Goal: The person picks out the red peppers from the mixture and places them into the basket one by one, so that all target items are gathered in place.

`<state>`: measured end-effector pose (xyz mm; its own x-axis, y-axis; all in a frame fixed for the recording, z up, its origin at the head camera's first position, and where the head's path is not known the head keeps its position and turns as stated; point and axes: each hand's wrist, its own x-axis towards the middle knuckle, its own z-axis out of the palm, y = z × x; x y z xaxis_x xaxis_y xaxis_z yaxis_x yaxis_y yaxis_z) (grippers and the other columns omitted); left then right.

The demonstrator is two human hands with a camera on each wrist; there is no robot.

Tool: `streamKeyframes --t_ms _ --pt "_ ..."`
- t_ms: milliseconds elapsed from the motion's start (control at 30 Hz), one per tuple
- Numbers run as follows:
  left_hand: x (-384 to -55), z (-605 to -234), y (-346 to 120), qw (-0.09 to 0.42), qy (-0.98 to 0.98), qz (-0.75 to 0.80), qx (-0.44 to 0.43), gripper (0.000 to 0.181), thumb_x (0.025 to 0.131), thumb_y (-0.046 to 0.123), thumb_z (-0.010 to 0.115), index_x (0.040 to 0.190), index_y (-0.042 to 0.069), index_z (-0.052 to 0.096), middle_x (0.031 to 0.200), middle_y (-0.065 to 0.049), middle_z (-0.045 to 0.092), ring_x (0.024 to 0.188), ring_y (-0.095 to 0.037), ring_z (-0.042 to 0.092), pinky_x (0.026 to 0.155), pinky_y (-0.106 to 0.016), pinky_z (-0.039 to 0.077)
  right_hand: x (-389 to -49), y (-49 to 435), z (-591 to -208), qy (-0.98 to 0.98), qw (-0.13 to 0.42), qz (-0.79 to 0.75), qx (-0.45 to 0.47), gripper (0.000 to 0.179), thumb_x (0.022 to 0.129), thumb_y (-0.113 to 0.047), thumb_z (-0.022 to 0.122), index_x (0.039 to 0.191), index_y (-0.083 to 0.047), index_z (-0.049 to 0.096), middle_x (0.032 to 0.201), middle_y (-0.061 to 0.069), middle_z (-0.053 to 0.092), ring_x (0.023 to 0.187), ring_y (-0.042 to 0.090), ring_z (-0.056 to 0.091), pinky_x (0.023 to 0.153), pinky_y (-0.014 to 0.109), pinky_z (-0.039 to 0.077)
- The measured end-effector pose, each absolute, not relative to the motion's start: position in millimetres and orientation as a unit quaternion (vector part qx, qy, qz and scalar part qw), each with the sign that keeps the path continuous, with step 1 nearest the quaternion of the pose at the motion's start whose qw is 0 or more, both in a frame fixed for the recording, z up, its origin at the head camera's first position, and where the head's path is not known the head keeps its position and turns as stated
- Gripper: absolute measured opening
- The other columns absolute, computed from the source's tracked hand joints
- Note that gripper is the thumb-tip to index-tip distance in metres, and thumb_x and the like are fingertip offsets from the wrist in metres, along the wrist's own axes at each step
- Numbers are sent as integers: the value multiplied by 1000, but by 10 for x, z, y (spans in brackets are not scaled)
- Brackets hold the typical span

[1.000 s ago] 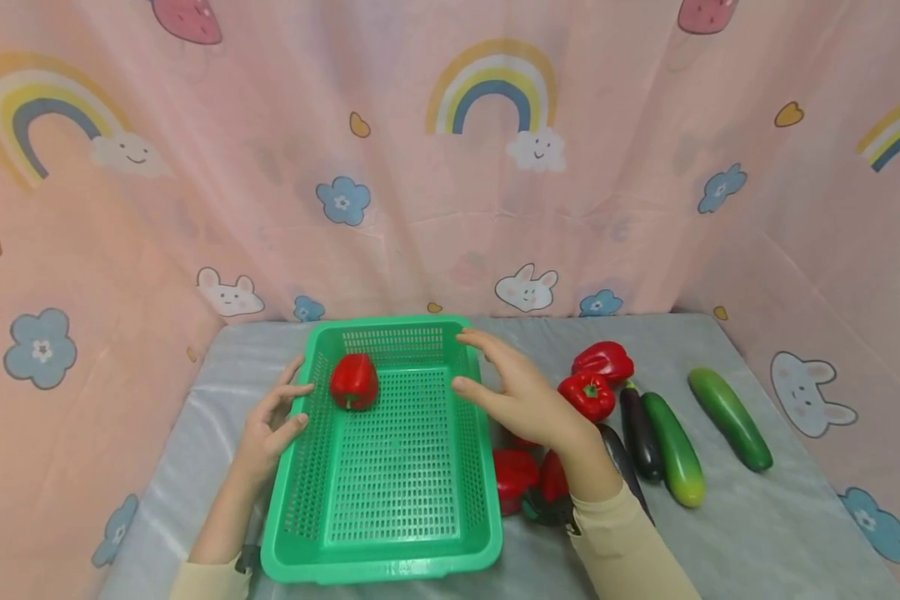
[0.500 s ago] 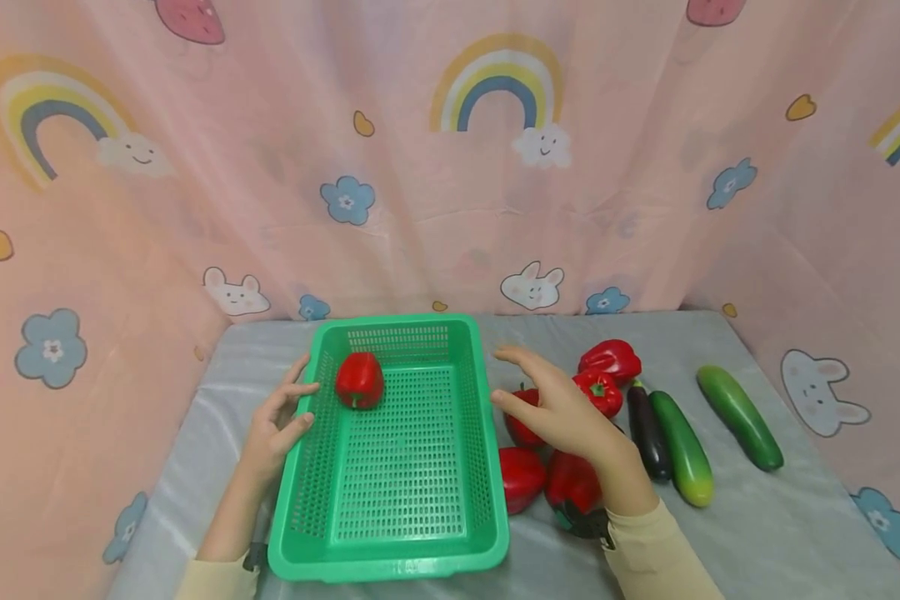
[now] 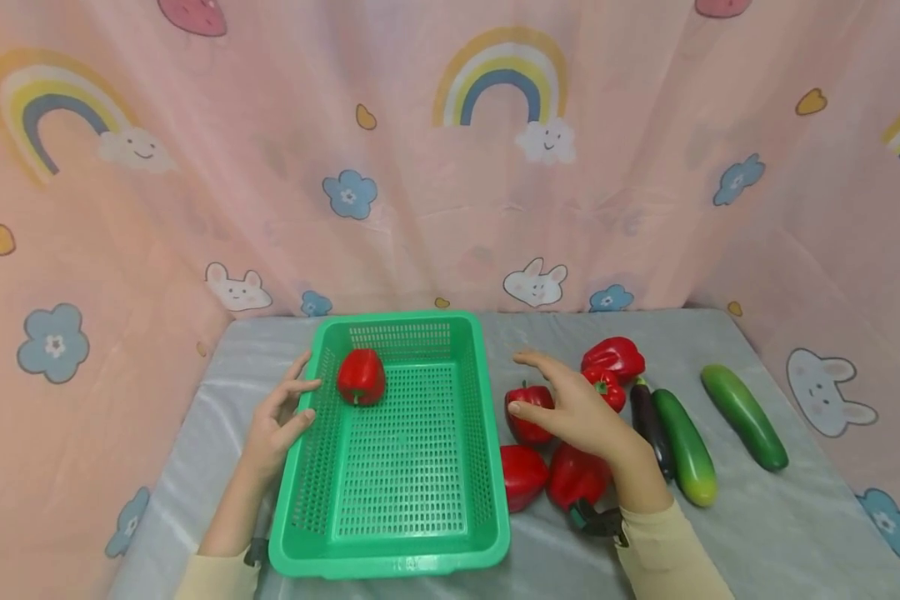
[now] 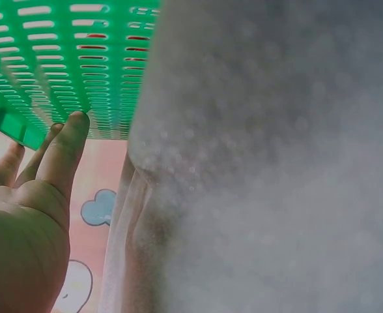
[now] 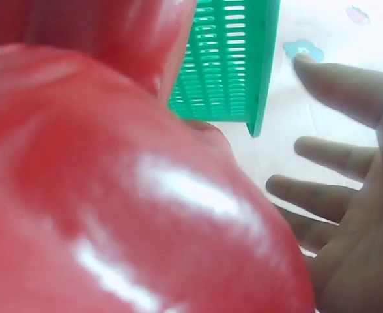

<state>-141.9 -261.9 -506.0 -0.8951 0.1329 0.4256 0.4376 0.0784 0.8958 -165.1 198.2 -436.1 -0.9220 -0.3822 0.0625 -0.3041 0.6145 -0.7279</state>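
A green perforated plastic basket point(image 3: 390, 565) stands on the table, with one red bell pepper point(image 3: 361, 377) in its far left corner. My left hand point(image 3: 272, 429) is at the basket's left side; in the left wrist view its extended fingertips meet the slotted wall. Right of the basket, my right hand point(image 3: 585, 417) hovers with fingers and thumb spread, holding nothing. Its thumb overlaps a red bell pepper point(image 3: 527, 429) in the head view. Two more peppers lie nearer me, one beside the basket point(image 3: 523, 479). A large blurred pepper point(image 5: 133, 195) fills much of the right wrist view.
Beyond the right hand lie two red peppers, the farther one point(image 3: 613, 358) behind the other point(image 3: 609, 388). A dark eggplant point(image 3: 648, 429), a cucumber point(image 3: 686, 450) and another cucumber point(image 3: 744, 417) lie farther right. A pink patterned curtain point(image 3: 420, 242) surrounds the grey-covered table point(image 3: 780, 533).
My right hand has moved right, from over the basket's right rim to above the peppers, uncovering one beside the basket. The left hand stays at the basket's left side.
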Motion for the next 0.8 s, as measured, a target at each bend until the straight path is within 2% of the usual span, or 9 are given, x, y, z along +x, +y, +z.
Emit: streamKeyframes --t_ms 200,367,533,667,800 --pt "-1430 -5060 -2617 118 -723 -651 -201 36 96 -17 58 132 -21 57 175 -27 28 158 -14 37 121 -21 33 -1680 2027 -4416 897 60 -393 -195 81 90 -32 89 159 -11 52 163 16 51 151 43 45 106 65 52" --pt "-1430 -5061 -2619 120 -719 -653 -206 36 96 -18 56 132 -23 56 175 -28 27 158 -13 37 121 -21 33 -1695 2032 -4440 896 67 -392 -197 81 88 -30 91 158 -12 54 160 15 54 146 42 51 102 63 56" --pt "-1426 -5054 -2618 124 -718 -653 -206 36 96 -18 56 132 -23 56 175 -29 28 158 -13 37 121 -21 33 -1701 2038 -4463 897 93 -387 -191 85 83 -28 95 157 -13 55 157 16 55 139 44 55 92 58 62" --pt "-1425 -5052 -2621 124 -719 -652 -206 35 97 -17 57 132 -22 56 175 -27 29 160 -16 35 121 -21 32 -1686 2036 -4459 899 114 -378 -190 85 82 -28 95 156 -12 56 158 18 54 139 46 54 89 58 62" --pt "-1432 -5059 -2622 124 -725 -646 -204 35 97 -17 57 132 -20 58 175 -25 30 162 -26 30 122 -21 31 -1687 2033 -4470 902 124 -367 -189 85 81 -28 96 156 -10 58 160 20 52 140 47 53 89 59 62"
